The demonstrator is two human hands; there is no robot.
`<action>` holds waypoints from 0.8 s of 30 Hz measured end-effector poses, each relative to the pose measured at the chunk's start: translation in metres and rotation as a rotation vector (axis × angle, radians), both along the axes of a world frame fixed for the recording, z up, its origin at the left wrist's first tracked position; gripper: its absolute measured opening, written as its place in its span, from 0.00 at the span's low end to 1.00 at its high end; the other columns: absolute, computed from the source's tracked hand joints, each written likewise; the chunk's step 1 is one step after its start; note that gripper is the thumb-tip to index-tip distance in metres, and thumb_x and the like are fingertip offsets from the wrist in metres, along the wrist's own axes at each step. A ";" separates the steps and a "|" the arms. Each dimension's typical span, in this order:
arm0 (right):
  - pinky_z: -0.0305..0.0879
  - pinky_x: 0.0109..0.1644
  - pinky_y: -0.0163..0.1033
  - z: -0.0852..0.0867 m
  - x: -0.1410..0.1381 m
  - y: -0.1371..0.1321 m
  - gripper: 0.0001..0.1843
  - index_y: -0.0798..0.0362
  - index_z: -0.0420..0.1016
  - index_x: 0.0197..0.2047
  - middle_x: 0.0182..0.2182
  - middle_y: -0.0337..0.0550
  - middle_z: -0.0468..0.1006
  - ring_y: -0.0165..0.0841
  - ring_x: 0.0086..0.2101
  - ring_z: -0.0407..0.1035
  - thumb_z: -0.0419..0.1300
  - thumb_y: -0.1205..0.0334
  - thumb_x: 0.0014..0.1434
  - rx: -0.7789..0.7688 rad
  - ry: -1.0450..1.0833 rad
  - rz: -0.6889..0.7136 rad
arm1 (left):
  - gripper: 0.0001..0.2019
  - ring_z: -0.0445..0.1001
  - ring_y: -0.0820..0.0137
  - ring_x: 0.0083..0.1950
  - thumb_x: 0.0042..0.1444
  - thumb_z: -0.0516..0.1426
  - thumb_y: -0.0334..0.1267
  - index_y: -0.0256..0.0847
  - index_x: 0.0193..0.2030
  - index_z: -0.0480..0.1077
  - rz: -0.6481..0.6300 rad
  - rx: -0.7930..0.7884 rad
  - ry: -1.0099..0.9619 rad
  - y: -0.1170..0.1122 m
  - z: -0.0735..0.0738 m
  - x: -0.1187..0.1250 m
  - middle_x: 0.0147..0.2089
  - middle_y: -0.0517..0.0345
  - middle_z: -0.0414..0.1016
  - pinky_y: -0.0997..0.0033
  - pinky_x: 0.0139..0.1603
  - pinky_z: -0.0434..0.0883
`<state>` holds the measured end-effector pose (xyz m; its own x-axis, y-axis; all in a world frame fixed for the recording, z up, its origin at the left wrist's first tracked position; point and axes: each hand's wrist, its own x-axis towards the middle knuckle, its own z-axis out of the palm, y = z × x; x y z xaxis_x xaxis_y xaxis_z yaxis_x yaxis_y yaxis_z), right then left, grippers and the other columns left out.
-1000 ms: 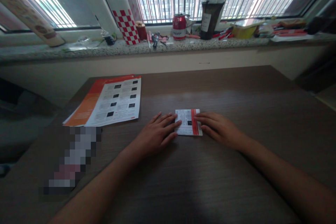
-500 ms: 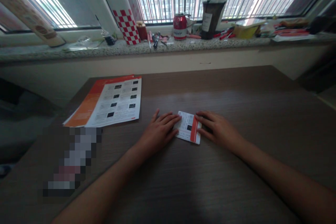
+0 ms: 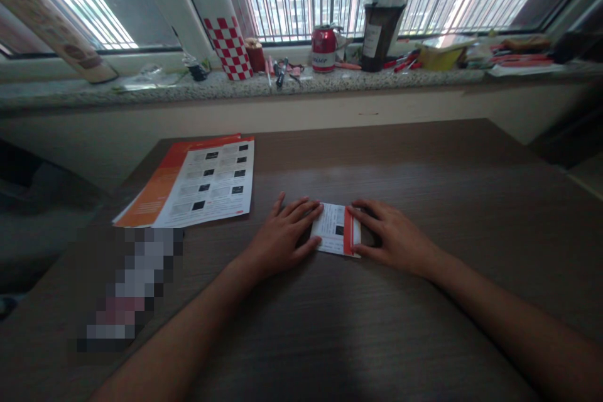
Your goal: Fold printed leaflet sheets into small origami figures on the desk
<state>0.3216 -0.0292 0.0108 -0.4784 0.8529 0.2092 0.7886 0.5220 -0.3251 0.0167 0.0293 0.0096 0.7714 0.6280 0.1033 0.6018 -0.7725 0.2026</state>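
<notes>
Brown table point(image 3: 414, 339), papers point(image 3: 217, 182) on its left side. Left hand point(image 3: 285, 232) — fingers spread, tips at a card's point(image 3: 330, 229) left edge. Right hand point(image 3: 393, 235) — thumb and fingers apart at its right edge; pressing or resting, hard to tell. Card lies on table between hands.

White with a red stripe and a dark square on the card point(image 3: 332, 235), white and orange with dark squares on the sheets point(image 3: 219, 179), brown on the table point(image 3: 400, 157), checked red-and-white low on the bottle point(image 3: 227, 44), speckled grey along the sill point(image 3: 179, 90).
</notes>
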 end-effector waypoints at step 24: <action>0.67 0.67 0.63 -0.004 0.008 0.002 0.39 0.45 0.64 0.75 0.69 0.56 0.69 0.53 0.65 0.67 0.66 0.46 0.65 -0.004 0.028 0.035 | 0.37 0.49 0.54 0.82 0.75 0.51 0.55 0.44 0.82 0.43 -0.003 -0.064 0.070 -0.003 0.006 -0.010 0.82 0.48 0.47 0.42 0.82 0.39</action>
<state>0.3297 -0.0272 0.0069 -0.5023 0.8364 0.2197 0.7601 0.5481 -0.3491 0.0071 0.0260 0.0157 0.7775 0.6289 0.0094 0.6134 -0.7615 0.2092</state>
